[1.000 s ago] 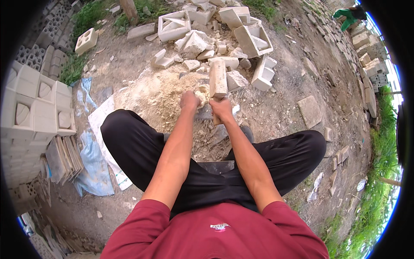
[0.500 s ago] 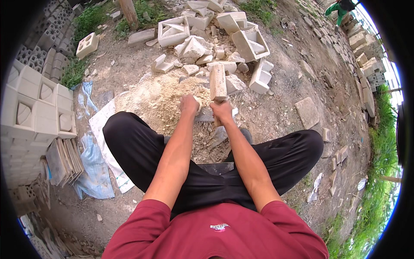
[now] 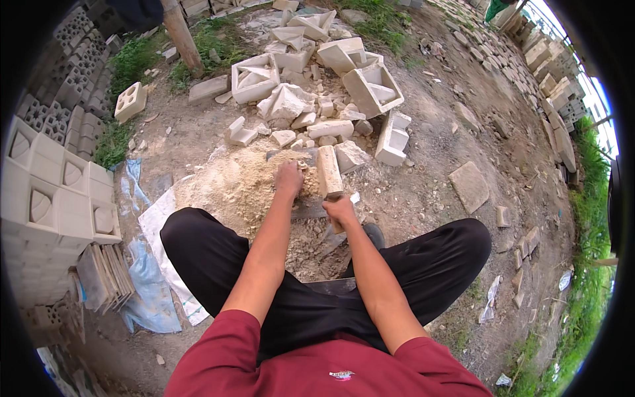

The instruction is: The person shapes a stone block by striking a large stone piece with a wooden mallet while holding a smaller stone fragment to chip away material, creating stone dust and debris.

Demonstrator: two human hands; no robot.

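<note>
My right hand (image 3: 340, 210) is closed round the handle of a wooden mallet with a long, pale, block-shaped head (image 3: 329, 171). The head points away from me, over the right side of a flat grey slab (image 3: 309, 210) on the ground. To its left, my left hand (image 3: 288, 178) is closed at the edge of a heap of crushed cream-coloured powder (image 3: 221, 182). Its curled fingers hide what they hold, if anything. Crumbled bits (image 3: 311, 246) lie between my legs, on the near side of the slab.
Broken cream blocks (image 3: 284, 102) are piled just ahead. Moulded blocks (image 3: 73, 205) are stacked at left, by leaning thin boards (image 3: 106, 278) and a blue sheet (image 3: 151, 284). A wooden post (image 3: 183, 40) stands at far left. A flat stone (image 3: 469, 187) lies right.
The mallet has come down a little toward the slab in my right hand. My left hand stays by the powder. My view has tilted, so the rubble appears lower.
</note>
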